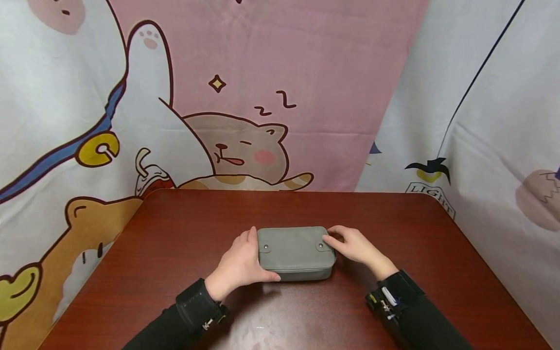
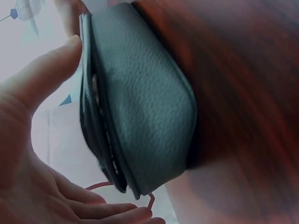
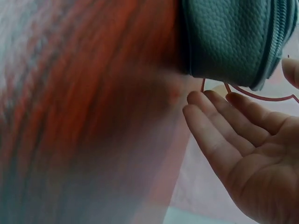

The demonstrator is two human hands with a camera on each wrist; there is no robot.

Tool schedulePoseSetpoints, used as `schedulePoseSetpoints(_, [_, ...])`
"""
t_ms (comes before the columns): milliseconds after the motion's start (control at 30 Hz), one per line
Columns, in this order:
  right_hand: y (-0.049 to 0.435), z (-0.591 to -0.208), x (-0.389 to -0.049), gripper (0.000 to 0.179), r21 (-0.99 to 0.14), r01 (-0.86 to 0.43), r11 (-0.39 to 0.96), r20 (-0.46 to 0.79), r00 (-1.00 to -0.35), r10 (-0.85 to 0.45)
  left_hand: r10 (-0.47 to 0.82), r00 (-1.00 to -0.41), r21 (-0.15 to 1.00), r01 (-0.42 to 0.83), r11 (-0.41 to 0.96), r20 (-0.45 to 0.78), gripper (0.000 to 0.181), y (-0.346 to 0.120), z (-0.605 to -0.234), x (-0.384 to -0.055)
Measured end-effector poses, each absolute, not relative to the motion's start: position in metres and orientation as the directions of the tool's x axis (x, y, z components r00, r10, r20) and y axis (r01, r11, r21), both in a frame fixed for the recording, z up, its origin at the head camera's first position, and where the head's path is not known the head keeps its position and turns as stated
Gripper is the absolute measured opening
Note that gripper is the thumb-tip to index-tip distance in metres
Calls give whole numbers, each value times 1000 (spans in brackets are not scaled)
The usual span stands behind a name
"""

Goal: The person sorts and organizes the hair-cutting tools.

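Observation:
A grey-green zippered case [image 1: 294, 250] with two snap tabs lies on the brown table, its lid up. My left hand [image 1: 240, 260] spreads around its left end, thumb along the front edge and fingers toward the back left corner. In the left wrist view, the thumb tip [image 2: 74, 44] is right at the lid's edge, and a gap shows between palm and case. At the other end is my right hand [image 1: 354, 245], thumb over the right snap tab. Its fingers [image 3: 210, 133] extend loosely beyond the case's back corner in the right wrist view.
The brown table [image 1: 197, 214] narrows toward its back edge. Behind it hangs a pink and white cloth [image 1: 341, 87] with cartoon animals. Dark wrist straps [image 1: 197, 304] with small devices sit on both forearms.

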State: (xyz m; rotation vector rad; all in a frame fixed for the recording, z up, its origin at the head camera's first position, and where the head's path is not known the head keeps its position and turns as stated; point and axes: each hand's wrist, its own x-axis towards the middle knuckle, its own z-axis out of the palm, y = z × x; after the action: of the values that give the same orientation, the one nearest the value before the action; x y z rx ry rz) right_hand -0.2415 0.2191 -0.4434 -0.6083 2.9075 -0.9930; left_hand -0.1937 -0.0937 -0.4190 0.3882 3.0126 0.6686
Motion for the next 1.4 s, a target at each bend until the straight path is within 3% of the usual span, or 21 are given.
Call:
schedulePoseSetpoints(800, [214,-445,-241,35,-604,-351,716,94,-923,-373,271,-962,319,266,910,29,120,-87,-427,-205])
schedulePoseSetpoints(1200, [217,-449,-234,41,-693,-307,653,35,-918,-395,420,-906,336,413,847,53,104,-105,-425,-243])
schedulePoseSetpoints(1400, [218,-450,-231,37,-719,-311,621,36,-910,-414,515,-857,327,496,804,32,108,-111,-422,-267])
